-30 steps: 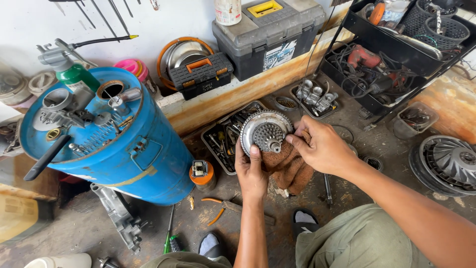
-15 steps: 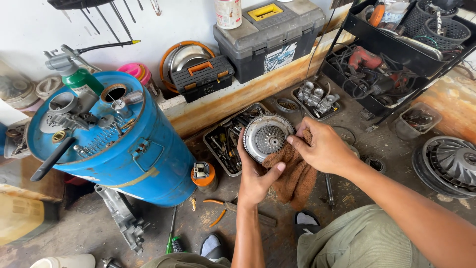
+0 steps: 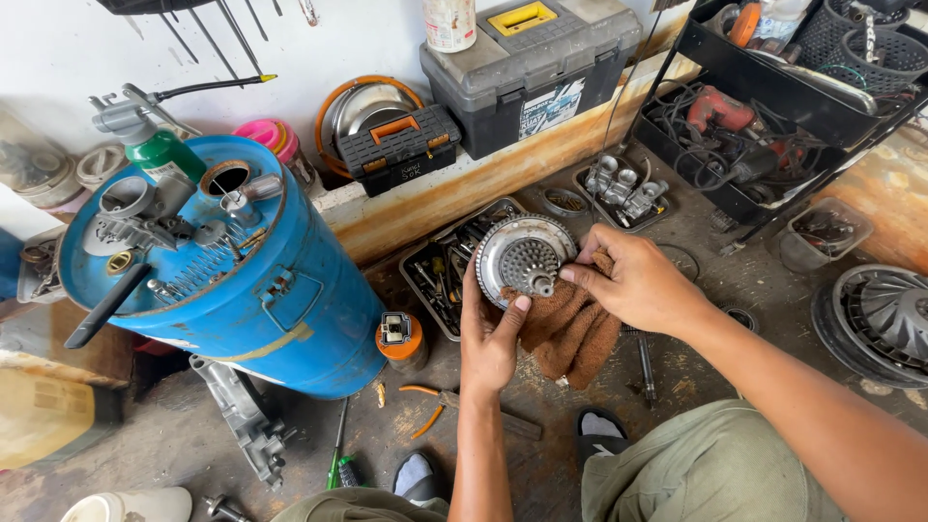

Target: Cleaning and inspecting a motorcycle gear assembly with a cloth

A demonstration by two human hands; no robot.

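Squatting on a stained concrete floor (image 3: 145, 454), the person works in front of a blue steel drum (image 3: 261, 300) that leans at a tilt and serves as a makeshift bench, its lid strewn with springs and small metal parts within arm's reach. Behind it, a grey toolbox (image 3: 541, 72) and a smaller black case (image 3: 396, 145) sit on a low ledge against the wall, out of the way. A black wire rack (image 3: 764, 126) of power tools stands to the right, and a finned round housing (image 3: 884, 319) lies on the floor below it. Just past the hands, a flat tray (image 3: 440, 275) of loose tools sits on the ground. The round perforated metal part (image 3: 525, 259) is held up off the floor, above that tray, face toward the camera so its surface can be seen. The left hand (image 3: 491, 340) cradles it from below, fingers closed on its lower rim and thumb braced against the face, seemingly to steady it. The right hand (image 3: 633, 282) pinches a brown rag (image 3: 570, 329) against the part's right edge; the cloth hangs down beneath, probably shielding the palm from grease.
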